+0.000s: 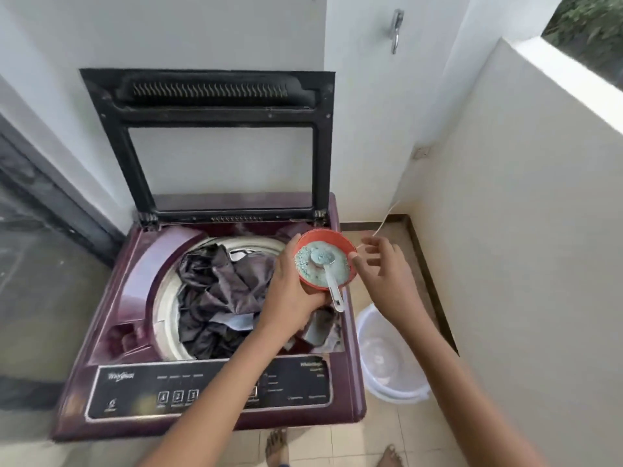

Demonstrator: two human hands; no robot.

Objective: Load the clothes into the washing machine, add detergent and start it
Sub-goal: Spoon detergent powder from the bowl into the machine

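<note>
The maroon top-loading washing machine (pixel 114 298) stands with its black-framed glass lid (pixel 215 136) raised against the far wall, and the heap of dark crumpled clothes (pixel 215 298) fills the steel drum nearly to its rim. Above the drum's right edge the left hand (pixel 290 291) cups the round orange plastic bowl of pale blue detergent powder (pixel 303 241) from beneath, fingers wrapped around its near side. The bowl is tipped a little toward the person. In it lies the white plastic measuring scoop (pixel 328 274), its cup buried in the powder at the far end and its handle running near and slightly right, jutting past the near rim. That overhang is the worry: tilt the bowl further and the scoop may slide out, or powder spill onto the machine's top instead of the clothes. The right hand (pixel 381 274) is empty, fingers spread loosely, thumb just beside the bowl's right rim. A fumbled reach for the handle could jog the bowl. Right of the machine a white plastic bucket (pixel 387 389) sits on the tiled floor.
</note>
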